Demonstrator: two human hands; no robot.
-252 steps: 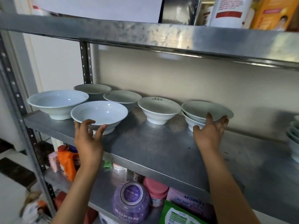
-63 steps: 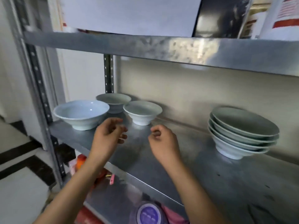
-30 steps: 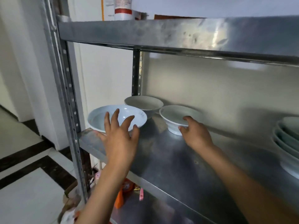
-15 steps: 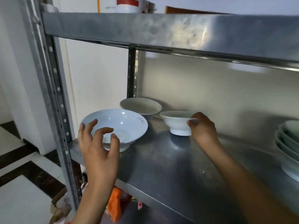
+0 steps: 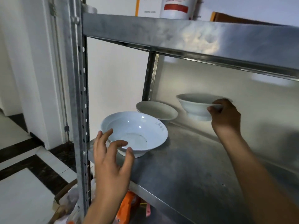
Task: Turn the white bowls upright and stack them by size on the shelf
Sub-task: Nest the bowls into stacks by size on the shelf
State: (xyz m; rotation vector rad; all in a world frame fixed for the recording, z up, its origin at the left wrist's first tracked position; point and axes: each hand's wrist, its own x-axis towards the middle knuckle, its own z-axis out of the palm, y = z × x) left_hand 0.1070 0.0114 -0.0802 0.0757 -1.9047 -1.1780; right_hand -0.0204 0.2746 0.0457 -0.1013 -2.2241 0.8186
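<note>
Nearest, the left hand [image 5: 111,160] reaches up past the shelf's front edge with its fingers [image 5: 119,143] spread and loosely bent, gripping nothing; the fingertips lie over the near rim of the large white bowl [image 5: 134,132], and the blur leaves it unclear whether they touch the rim or hover just in front of it. That bowl stands upright on its foot at the left front corner of the metal shelf [image 5: 186,167], close beside the perforated front post [image 5: 80,94], with faint writing on its inner right wall. Below the shelf edge, an orange packet [image 5: 127,206] shows on a lower level. Behind the large bowl and just to its right, a second white bowl [image 5: 156,109] sits upright near the rear post, apart from both hands. Farther right, the right hand [image 5: 225,117] holds a smaller white bowl [image 5: 196,105] lifted clear of the shelf surface and roughly level, mouth up. Its thumb lies along the bowl's right rim and its curled fingers wrap beneath the flared wall, so the bowl lies to the left of the palm, pinched at its right edge. Above all this runs the upper shelf [image 5: 194,36], carrying a white container with a red band [image 5: 176,7].
</note>
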